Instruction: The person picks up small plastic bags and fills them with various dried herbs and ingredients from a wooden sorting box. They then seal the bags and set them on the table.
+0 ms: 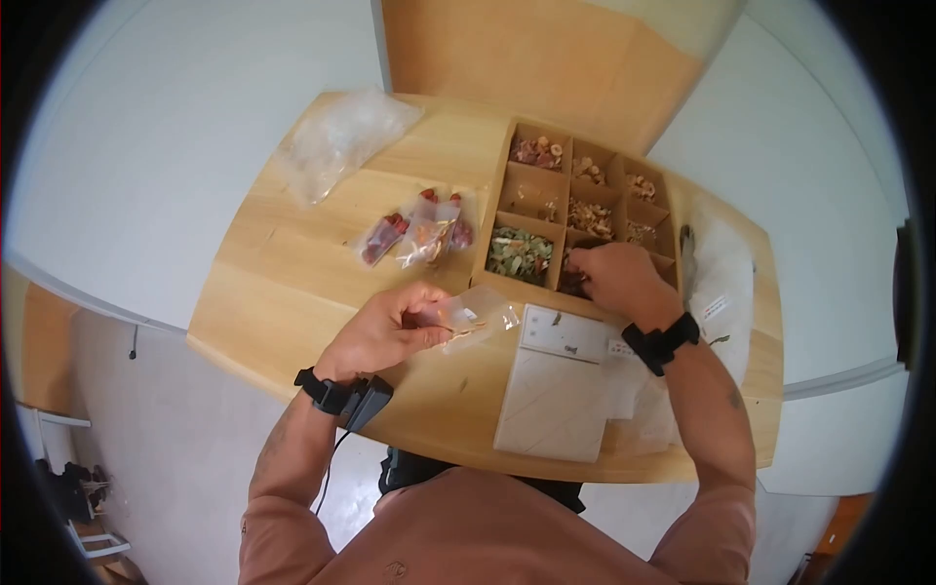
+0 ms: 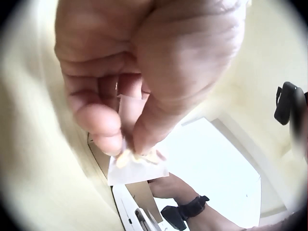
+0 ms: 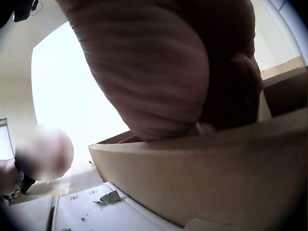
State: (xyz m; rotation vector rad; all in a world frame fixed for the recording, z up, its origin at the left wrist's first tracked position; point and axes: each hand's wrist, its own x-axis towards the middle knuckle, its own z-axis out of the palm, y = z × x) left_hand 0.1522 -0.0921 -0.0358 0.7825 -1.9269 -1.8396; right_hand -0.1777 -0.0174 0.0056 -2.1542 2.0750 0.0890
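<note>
Only the head view shows the leaves [image 1: 520, 255] in the box [image 1: 536, 293], where the right hand [image 1: 624, 278] reaches, its grip I cannot tell, while the left hand [image 1: 395, 327] pinches the bag [image 1: 478, 310] above the table [image 1: 263, 292], long axis crosswise, free end pointing right.

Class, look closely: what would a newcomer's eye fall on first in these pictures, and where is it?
Probably the cardboard box right of centre on the table, its compartments holding leaves and other bits. In front, the left grip pinches a small clear bag, while the right grip is in the box's near side. Left of the box lie several filled bags.
</note>
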